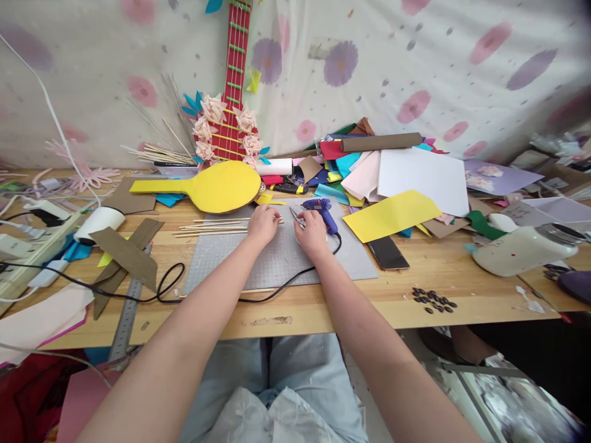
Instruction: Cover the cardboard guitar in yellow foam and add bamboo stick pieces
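Note:
My left hand [263,224] is closed over the grey cutting mat [281,264], pinching a thin wooden stick whose short end shows at the fingertips. Several more thin wooden sticks [212,230] lie just left of it, across the mat's edge. My right hand [311,234] grips a small metal tool with pointed tips [294,213], scissors or pliers; its handles are hidden in the fingers. The tips point toward my left hand but stay apart from it. Directly behind my right hand lies a blue glue gun [323,211], its black cord running over the mat.
A yellow guitar-shaped cutout [221,187] lies behind the sticks, below a red paper guitar [233,129] with pink flowers. Yellow card [392,215], a phone [388,252], black oval pieces [434,300] and a white jar [526,249] are rightward. Leftward are brown strips [124,255] and a steel ruler [127,317].

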`<state>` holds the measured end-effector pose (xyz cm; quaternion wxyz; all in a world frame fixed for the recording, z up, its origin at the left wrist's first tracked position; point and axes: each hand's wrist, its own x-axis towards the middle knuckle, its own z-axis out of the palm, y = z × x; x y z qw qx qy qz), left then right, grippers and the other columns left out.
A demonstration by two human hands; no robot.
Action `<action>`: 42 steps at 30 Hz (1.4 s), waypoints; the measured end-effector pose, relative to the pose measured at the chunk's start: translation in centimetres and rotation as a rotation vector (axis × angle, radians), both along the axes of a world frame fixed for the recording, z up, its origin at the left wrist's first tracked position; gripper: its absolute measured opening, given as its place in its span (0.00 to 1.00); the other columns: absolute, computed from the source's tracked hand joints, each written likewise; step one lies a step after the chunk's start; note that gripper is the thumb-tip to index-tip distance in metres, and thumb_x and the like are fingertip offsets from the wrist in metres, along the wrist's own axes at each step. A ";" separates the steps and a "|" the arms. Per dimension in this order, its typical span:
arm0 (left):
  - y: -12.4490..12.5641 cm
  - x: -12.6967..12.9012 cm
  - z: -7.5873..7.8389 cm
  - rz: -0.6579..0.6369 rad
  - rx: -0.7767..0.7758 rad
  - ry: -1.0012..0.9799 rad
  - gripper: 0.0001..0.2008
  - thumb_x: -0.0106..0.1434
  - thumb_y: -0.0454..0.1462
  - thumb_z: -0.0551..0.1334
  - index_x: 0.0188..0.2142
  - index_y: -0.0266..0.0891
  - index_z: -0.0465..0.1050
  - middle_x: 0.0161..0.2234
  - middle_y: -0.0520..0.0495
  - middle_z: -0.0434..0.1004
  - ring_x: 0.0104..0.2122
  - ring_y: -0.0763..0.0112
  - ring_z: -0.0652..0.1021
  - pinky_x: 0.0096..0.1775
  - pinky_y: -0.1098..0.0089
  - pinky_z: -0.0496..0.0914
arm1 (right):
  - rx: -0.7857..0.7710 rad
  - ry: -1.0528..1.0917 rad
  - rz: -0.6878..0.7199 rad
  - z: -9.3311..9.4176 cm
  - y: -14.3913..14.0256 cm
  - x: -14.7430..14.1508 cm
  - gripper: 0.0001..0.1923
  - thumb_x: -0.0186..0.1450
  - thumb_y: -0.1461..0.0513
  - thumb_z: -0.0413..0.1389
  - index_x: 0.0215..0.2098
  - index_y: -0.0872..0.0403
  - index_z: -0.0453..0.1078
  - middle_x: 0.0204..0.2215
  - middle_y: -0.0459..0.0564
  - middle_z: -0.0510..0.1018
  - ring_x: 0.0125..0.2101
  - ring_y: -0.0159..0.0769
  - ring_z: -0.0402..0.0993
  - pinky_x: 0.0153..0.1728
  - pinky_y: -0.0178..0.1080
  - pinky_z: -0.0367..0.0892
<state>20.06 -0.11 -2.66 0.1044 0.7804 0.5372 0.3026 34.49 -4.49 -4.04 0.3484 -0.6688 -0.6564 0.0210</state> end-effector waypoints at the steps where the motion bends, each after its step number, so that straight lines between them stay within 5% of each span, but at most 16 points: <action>1: 0.1 0.3 -0.3 -0.003 -0.001 0.036 0.03 0.56 0.32 0.60 0.29 0.38 0.72 0.37 0.41 0.70 0.44 0.58 0.69 0.45 0.62 0.62 | 0.004 0.010 0.008 -0.2 0.1 0.0 0.10 0.60 0.64 0.49 0.39 0.57 0.67 0.41 0.57 0.70 0.45 0.42 0.63 0.48 0.41 0.57; 8: 0.3 0.7 -1.7 -0.022 -0.012 0.113 0.06 0.55 0.34 0.62 0.34 0.38 0.70 0.40 0.42 0.70 0.45 0.58 0.69 0.46 0.61 0.62 | -0.062 0.058 0.000 -0.4 0.8 0.4 0.10 0.59 0.65 0.49 0.38 0.58 0.68 0.38 0.56 0.72 0.41 0.40 0.66 0.44 0.39 0.60; 14: 0.2 0.0 -1.3 0.004 0.028 0.116 0.16 0.53 0.37 0.64 0.42 0.40 0.67 0.43 0.42 0.70 0.46 0.56 0.69 0.46 0.61 0.61 | -0.110 0.042 0.003 -0.1 0.7 0.4 0.10 0.60 0.66 0.49 0.38 0.57 0.69 0.39 0.55 0.72 0.41 0.40 0.66 0.44 0.39 0.60; 18: -0.5 -0.8 -1.1 0.117 0.031 0.096 0.13 0.53 0.35 0.62 0.40 0.41 0.68 0.41 0.43 0.72 0.44 0.55 0.69 0.44 0.59 0.60 | -0.145 -0.024 0.028 0.1 1.0 -0.2 0.13 0.60 0.66 0.48 0.40 0.56 0.71 0.40 0.55 0.72 0.44 0.42 0.65 0.47 0.41 0.59; 28: -0.5 0.3 -2.3 0.101 -0.086 0.016 0.05 0.54 0.32 0.60 0.32 0.40 0.68 0.31 0.44 0.75 0.38 0.57 0.73 0.42 0.60 0.61 | -0.310 -0.198 0.343 0.9 4.9 -0.4 0.19 0.58 0.72 0.45 0.44 0.57 0.70 0.38 0.54 0.75 0.41 0.38 0.68 0.43 0.37 0.60; 36: -0.3 0.9 -2.7 0.112 -0.070 -0.008 0.05 0.55 0.32 0.59 0.33 0.40 0.68 0.30 0.46 0.74 0.36 0.59 0.73 0.41 0.61 0.62 | -0.226 -0.098 0.290 -0.2 4.6 -0.6 0.16 0.60 0.68 0.45 0.43 0.56 0.69 0.37 0.52 0.76 0.40 0.36 0.70 0.42 0.36 0.61; 42: 0.1 0.9 -1.7 0.079 0.044 0.148 0.15 0.53 0.36 0.63 0.42 0.39 0.70 0.44 0.39 0.71 0.45 0.52 0.68 0.44 0.59 0.60 | -0.201 0.082 0.229 -0.1 4.5 -0.3 0.18 0.58 0.70 0.46 0.45 0.57 0.68 0.36 0.50 0.77 0.39 0.33 0.71 0.44 0.36 0.62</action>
